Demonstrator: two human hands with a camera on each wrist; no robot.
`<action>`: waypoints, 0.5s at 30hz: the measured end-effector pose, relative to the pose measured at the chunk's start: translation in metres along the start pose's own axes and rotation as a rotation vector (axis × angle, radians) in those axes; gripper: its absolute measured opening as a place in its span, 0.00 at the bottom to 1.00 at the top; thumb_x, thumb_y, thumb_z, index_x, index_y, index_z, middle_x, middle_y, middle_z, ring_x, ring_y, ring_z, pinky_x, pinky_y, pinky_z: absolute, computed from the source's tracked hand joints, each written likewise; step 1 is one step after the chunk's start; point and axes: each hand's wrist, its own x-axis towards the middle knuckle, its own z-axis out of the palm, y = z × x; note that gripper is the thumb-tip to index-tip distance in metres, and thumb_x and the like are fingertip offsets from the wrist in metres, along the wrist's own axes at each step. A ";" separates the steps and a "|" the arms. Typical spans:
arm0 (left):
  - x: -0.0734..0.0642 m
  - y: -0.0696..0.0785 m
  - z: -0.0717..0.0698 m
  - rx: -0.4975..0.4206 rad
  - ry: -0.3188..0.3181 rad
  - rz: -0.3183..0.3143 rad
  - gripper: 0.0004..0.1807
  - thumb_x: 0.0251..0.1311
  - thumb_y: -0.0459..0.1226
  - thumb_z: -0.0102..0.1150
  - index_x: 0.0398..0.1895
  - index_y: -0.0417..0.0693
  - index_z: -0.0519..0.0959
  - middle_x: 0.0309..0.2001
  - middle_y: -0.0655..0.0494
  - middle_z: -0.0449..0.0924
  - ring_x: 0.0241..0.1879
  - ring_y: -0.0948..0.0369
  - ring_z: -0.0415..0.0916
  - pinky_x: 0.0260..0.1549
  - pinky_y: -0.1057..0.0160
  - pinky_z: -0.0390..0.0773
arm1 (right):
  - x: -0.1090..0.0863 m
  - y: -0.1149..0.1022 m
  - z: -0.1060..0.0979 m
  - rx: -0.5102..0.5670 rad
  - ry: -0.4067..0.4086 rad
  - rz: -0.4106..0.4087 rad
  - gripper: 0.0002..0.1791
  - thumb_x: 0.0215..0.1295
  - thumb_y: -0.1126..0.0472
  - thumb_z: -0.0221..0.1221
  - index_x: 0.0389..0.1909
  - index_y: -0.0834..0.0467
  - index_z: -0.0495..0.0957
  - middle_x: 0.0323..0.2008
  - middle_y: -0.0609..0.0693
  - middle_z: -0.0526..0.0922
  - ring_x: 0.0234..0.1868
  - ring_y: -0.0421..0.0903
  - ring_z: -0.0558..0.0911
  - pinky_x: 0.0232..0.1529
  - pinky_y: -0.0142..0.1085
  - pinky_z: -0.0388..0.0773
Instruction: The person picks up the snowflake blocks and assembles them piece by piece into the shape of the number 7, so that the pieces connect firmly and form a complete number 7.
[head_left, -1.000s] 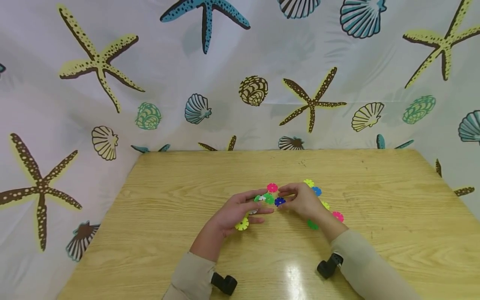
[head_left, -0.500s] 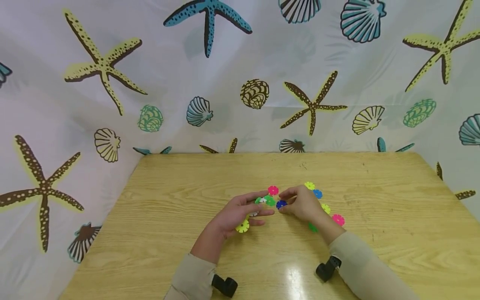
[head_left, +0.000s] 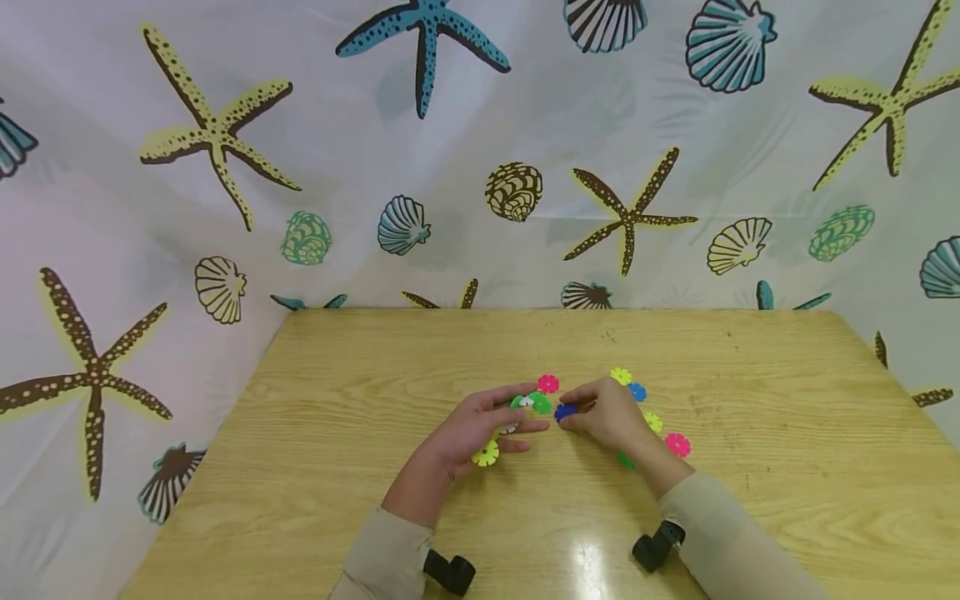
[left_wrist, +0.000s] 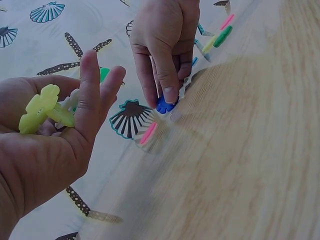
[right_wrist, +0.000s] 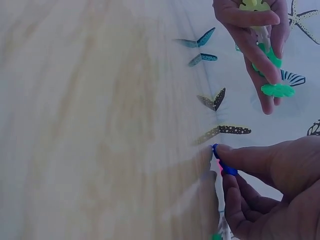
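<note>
Got a dark blue disc (head_left: 566, 412) here, flat, notched all round like a little flower, pinched between thumb and fingers of the right hand (head_left: 611, 412). Right by the wooden table (head_left: 337, 358), can't tell if touching. Nearby, a cluster of yellow, white and green pieces (left_wrist: 42, 107), held in the left hand (head_left: 472, 425) with several fingers sticking out fairly straight. Pink disc (head_left: 548, 383) just past those fingertips. Around the right hand: yellow disc (head_left: 620, 376), lighter blue disc (head_left: 637, 392), hot-pink disc (head_left: 678, 444). Behind everything, starfish-and-shell cloth (head_left: 450, 150).
</note>
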 end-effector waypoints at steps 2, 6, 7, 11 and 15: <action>0.000 0.000 0.000 -0.003 0.001 -0.003 0.27 0.75 0.36 0.49 0.75 0.46 0.64 0.70 0.44 0.69 0.59 0.54 0.81 0.48 0.61 0.86 | -0.001 0.000 -0.001 0.005 0.000 0.004 0.13 0.60 0.62 0.70 0.46 0.57 0.88 0.43 0.52 0.89 0.42 0.45 0.84 0.44 0.40 0.84; -0.001 0.001 0.000 0.002 0.000 0.000 0.27 0.74 0.35 0.48 0.75 0.46 0.64 0.71 0.45 0.69 0.59 0.54 0.81 0.48 0.61 0.86 | -0.002 0.000 -0.002 0.005 0.019 -0.003 0.11 0.62 0.62 0.68 0.45 0.57 0.88 0.43 0.53 0.89 0.41 0.45 0.85 0.40 0.37 0.83; -0.001 0.001 0.000 0.005 -0.001 0.002 0.26 0.74 0.35 0.48 0.75 0.46 0.64 0.71 0.44 0.68 0.59 0.54 0.81 0.48 0.61 0.86 | -0.002 0.000 -0.002 0.007 0.026 -0.004 0.10 0.63 0.62 0.68 0.45 0.57 0.88 0.43 0.53 0.89 0.41 0.45 0.85 0.40 0.37 0.83; -0.002 0.002 -0.001 -0.005 -0.016 0.011 0.27 0.75 0.34 0.46 0.75 0.45 0.63 0.73 0.44 0.65 0.60 0.53 0.79 0.48 0.61 0.85 | -0.002 0.001 -0.002 0.009 0.042 -0.005 0.10 0.63 0.62 0.67 0.45 0.58 0.88 0.43 0.53 0.89 0.44 0.45 0.85 0.42 0.37 0.83; -0.002 0.001 -0.001 -0.014 -0.028 0.019 0.27 0.76 0.34 0.45 0.76 0.45 0.61 0.74 0.43 0.63 0.61 0.52 0.79 0.49 0.61 0.85 | -0.004 0.001 -0.003 0.053 0.048 0.003 0.11 0.63 0.63 0.67 0.45 0.58 0.88 0.44 0.55 0.89 0.41 0.45 0.86 0.37 0.35 0.84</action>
